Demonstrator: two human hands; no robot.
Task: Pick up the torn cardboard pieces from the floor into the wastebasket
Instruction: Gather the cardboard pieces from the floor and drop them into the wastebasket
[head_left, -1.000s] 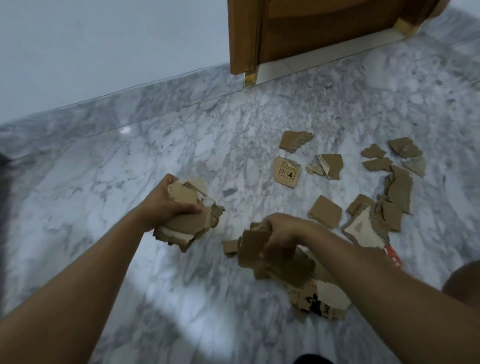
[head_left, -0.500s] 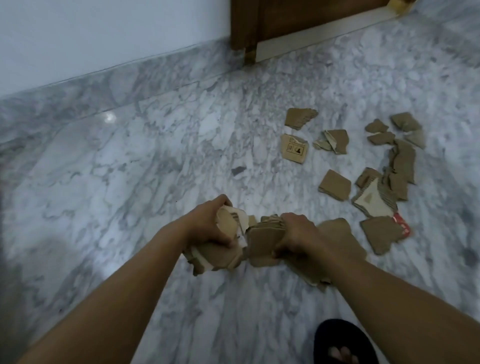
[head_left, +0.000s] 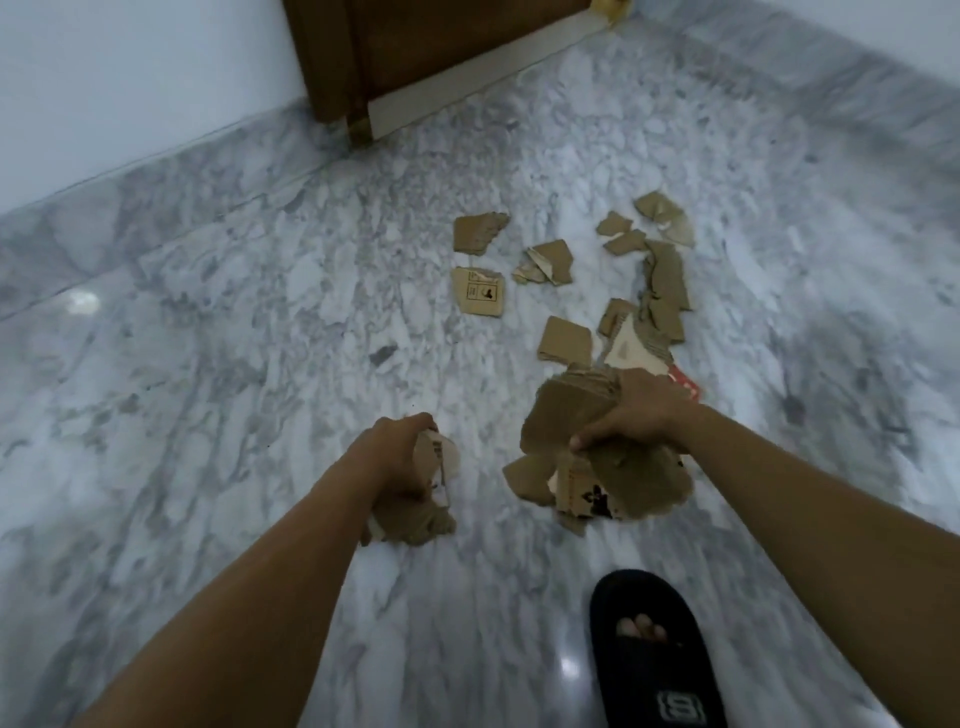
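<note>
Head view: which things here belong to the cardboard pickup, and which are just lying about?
Job: cardboard wad gripped in left hand; cardboard stack gripped in right hand; loose cardboard pieces on the marble floor. Wastebasket not in view.
Not the job: wooden door; black slipper; white wall.

Dim, soft-blurred, glare on floor (head_left: 566, 667)

Left hand (head_left: 395, 452) and right hand (head_left: 644, 410), each on a bare forearm. Near right: a foot in a black open-toed slide sandal (head_left: 649, 670), white logo (head_left: 678, 721) on the strap.
</note>
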